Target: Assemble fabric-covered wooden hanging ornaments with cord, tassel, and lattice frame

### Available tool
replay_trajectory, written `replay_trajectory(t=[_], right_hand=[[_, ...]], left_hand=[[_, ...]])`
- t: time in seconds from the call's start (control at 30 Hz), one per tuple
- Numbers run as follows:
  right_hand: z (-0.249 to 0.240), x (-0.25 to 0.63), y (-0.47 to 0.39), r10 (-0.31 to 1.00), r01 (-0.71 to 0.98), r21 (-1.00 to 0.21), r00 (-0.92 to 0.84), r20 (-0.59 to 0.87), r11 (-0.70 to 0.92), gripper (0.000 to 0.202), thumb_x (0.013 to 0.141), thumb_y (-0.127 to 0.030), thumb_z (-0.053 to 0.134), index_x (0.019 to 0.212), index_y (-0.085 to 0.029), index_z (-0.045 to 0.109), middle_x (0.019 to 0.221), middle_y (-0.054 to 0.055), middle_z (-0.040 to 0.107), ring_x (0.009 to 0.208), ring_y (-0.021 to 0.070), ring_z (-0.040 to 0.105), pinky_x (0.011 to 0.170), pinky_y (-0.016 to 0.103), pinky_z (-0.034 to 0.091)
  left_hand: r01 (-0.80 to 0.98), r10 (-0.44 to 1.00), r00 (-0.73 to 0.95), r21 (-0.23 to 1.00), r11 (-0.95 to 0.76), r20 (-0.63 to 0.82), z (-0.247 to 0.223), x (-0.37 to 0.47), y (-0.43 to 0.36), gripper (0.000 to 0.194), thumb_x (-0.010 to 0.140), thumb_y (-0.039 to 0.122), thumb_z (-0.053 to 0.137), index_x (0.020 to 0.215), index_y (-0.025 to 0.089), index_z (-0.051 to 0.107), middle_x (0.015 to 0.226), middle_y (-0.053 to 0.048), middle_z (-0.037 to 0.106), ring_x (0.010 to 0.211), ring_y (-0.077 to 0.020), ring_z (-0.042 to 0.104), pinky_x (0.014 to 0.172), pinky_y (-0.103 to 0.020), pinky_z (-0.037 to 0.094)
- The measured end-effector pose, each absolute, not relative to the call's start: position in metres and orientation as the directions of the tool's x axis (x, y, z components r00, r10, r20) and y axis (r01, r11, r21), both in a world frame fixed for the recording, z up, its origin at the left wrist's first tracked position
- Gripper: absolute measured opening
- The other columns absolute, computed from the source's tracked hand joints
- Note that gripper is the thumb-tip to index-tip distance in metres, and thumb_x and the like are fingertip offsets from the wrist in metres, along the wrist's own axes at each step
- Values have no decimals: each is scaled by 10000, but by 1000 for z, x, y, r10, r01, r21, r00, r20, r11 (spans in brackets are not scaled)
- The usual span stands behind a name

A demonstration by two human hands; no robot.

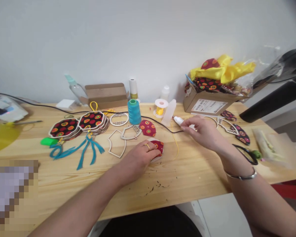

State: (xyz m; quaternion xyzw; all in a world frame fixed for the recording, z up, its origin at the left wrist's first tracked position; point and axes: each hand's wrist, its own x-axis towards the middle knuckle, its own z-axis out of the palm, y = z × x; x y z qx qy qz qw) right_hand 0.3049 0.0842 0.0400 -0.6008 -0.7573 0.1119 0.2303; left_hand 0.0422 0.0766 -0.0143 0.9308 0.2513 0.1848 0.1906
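Note:
My left hand [138, 159], with a ring on one finger, rests on a dark red patterned fabric piece [159, 146] with a pale rim. Its fingers are curled over the piece, holding it to the table, and cover much of it. In a pinch between thumb and fingers, my right hand [202, 130] has a small white tube [178, 120], partly hidden by the hand. A second red fabric piece [148, 127] lies just beyond my left hand. Beside it are thin cut-out wooden frames [131, 132] and a teal thread cone [134, 112].
Stacked fabric-covered ornaments [91, 121] with teal tassels lie at left. A black cable [160, 123] crosses the table. Behind stand a translucent bottle [169, 113] and a yellow thread spool [160, 110]. A full cardboard box [206, 102] is back right; black-handled scissors [246, 154] lie at right.

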Motion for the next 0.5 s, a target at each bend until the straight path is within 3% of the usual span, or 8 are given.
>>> replay_trajectory(t=[0.17, 0.23, 0.3, 0.4, 0.5], right_hand=[[27, 284, 70, 930, 758, -541, -322, 177, 365, 99, 845, -189, 564, 852, -193, 663, 837, 44, 680, 858, 202, 581, 792, 352, 449], [24, 285, 71, 928, 769, -520, -320, 192, 372, 89, 837, -185, 572, 846, -196, 659, 843, 45, 682, 882, 213, 577, 816, 371, 449], [23, 292, 76, 936, 838, -427, -258, 239, 340, 107, 841, -185, 559, 846, -195, 666, 832, 57, 680, 882, 233, 565, 806, 390, 447], [27, 309, 90, 936, 948, -193, -191, 297, 255, 187, 859, -158, 502, 909, -162, 682, 917, 114, 677, 937, 275, 540, 813, 411, 436], [30, 322, 106, 941, 964, -26, -253, 223, 265, 309, 842, -71, 440, 1059, -103, 658, 1117, 169, 636, 1026, 291, 518, 864, 411, 421]], left_hand=[[413, 535, 816, 427, -804, 219, -15, 42, 76, 398, 841, 11, 417, 1113, 210, 629, 1087, -46, 618, 1010, -202, 525, 888, -341, 444], [418, 537, 817, 425, -803, 211, -15, 42, 76, 388, 850, 25, 417, 1110, 214, 635, 1073, -47, 613, 998, -201, 524, 880, -340, 445], [418, 539, 815, 429, -801, 212, -16, 42, 76, 379, 857, 31, 414, 1097, 219, 640, 1052, -44, 612, 989, -197, 527, 877, -338, 447], [419, 539, 815, 426, -802, 213, -16, 42, 76, 367, 862, 33, 412, 1074, 224, 642, 1029, -42, 615, 971, -198, 540, 859, -337, 455], [424, 549, 806, 429, -798, 223, -16, 42, 76, 398, 850, 15, 423, 1144, 220, 597, 1074, -51, 621, 1004, -205, 541, 877, -346, 457]])
